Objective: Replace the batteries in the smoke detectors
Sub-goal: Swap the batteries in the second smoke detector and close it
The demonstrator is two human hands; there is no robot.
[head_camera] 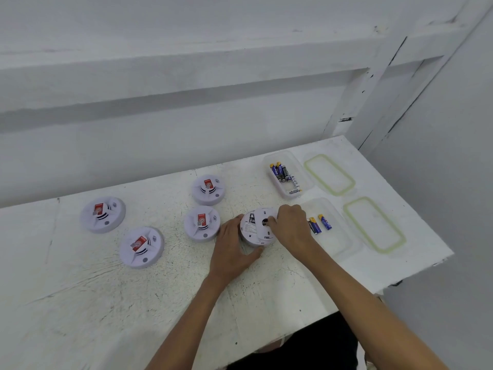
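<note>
A white smoke detector (250,231) lies face down on the table with its printed back label showing. My left hand (232,244) grips its left side. My right hand (290,228) holds the round back cover (264,220) tilted over the detector. Several other smoke detectors with red stickers lie face up: one (102,214) at the left, one (141,247) in front of it, one (208,189) further back, and one (202,222) right beside my left hand. Two blue batteries (320,224) lie in the near clear box.
A clear box (288,177) with several batteries stands at the back right. The near clear box (336,236) sits right of my right hand. Two green-rimmed lids (329,174) (374,224) lie beside the boxes, near the table's right edge (426,236). A white wall rises behind.
</note>
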